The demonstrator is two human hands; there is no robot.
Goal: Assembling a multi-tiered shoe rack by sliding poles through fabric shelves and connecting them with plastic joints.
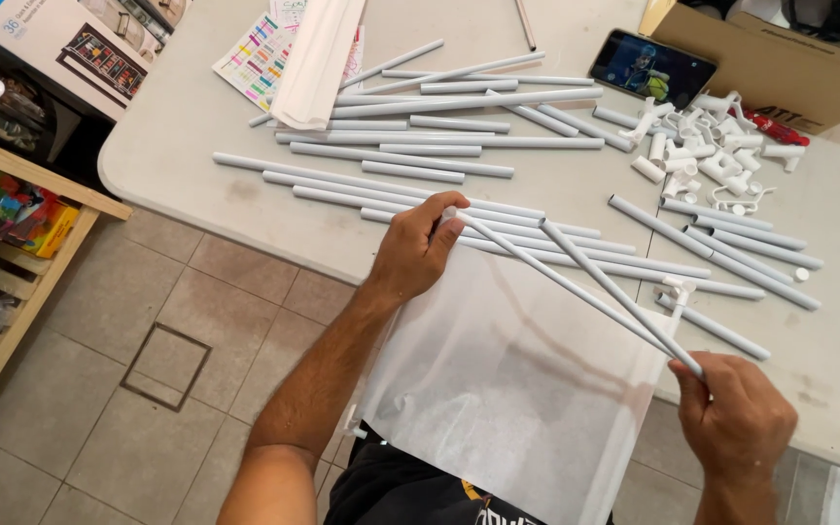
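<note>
While the left hand (418,251) and right hand (737,416) pinch opposite ends of a thin grey plastic rod (576,288) threaded through a white fabric sheet (507,379), loose grey tubes (439,136) crowd the table (177,126); a brown cardboard box (780,58) sits top right beside a phone (651,66).

My arms are bare from above the elbow down: no sleeves, watch, bands or gloves. Both hands, left hand (418,251) and right hand (737,416), are bare too, no rings that I can see. I wear a black top (410,494) with a small yellow-and-white printed mark near the hem; only its lower part shows.
</note>
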